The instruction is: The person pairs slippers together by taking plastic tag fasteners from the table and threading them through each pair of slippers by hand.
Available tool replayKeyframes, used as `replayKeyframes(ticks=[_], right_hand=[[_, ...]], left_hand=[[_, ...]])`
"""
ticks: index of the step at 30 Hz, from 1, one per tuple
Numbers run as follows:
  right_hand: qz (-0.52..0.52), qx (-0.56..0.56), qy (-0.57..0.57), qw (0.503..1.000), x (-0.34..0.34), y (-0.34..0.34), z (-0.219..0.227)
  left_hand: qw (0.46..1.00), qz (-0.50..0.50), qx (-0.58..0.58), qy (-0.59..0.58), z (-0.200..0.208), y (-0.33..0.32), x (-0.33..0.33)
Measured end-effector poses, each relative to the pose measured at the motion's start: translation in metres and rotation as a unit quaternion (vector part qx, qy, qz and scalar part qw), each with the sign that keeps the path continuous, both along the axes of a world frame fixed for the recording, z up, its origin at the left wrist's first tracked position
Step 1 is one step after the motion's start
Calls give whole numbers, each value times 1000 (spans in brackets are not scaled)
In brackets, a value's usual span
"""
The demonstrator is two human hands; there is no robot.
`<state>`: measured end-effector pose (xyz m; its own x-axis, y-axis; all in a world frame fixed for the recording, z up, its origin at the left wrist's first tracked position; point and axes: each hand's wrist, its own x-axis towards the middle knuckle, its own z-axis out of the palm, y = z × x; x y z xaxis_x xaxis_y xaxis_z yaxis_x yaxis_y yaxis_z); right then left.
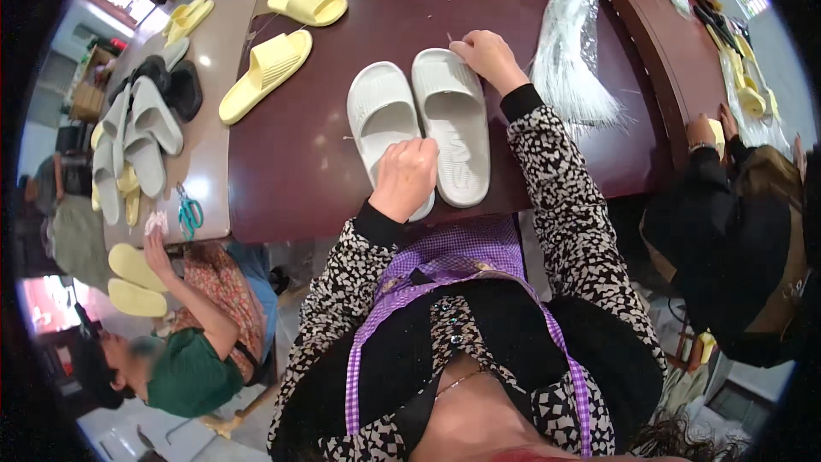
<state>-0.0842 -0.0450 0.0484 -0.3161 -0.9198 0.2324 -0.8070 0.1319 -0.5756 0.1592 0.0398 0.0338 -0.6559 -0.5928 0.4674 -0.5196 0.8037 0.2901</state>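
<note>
A pair of light grey slide slippers lies soles down on the dark red table, toes pointing away from me. My left hand (pixel 407 178) is closed, resting over the left slipper (pixel 380 90) at the inner side of its opening. It covers part of the footbed, and what its fingers grip is hidden. My right hand (pixel 489 58) has its fingers pinched at the toe of the right slipper (pixel 456 158). A thin strand seems to stick up by those fingertips, too fine to name. Another short pale strand shows beside the left slipper's strap.
Two yellow slippers (pixel 267 75) lie at the far left. A bundle of thin white strands (pixel 571 51) in clear plastic lies right of my hand. Grey slippers (pixel 152 124) and teal-handled scissors (pixel 189 212) rest on the left table. Co-workers sit at left and right.
</note>
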Motion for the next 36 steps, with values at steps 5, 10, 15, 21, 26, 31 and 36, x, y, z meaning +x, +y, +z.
replayKeyframes(ticks=[5, 10, 15, 21, 26, 31, 36], right_hand=[[65, -26, 33, 997, -9, -17, -31], [28, -65, 15, 997, -3, -12, -36], [0, -113, -17, 993, 5, 0, -21], [59, -173, -46, 982, 25, 2, 2], [204, -149, -71, 965, 57, -7, 27], [336, -126, 2, 933, 76, -39, 31], [431, -88, 36, 897, 92, -69, 15]], left_hand=[[993, -90, 68, 27, 10, 6, 4], [973, -149, 172, 51, 11, 2, 8], [990, -90, 95, 55, -2, -30, 18], [999, -9, -5, 33, -8, -50, 17], [999, -6, -14, 45, -17, -48, 13], [998, -1, -27, 63, -15, -53, 11], [998, 4, -26, 57, -14, -59, 11]])
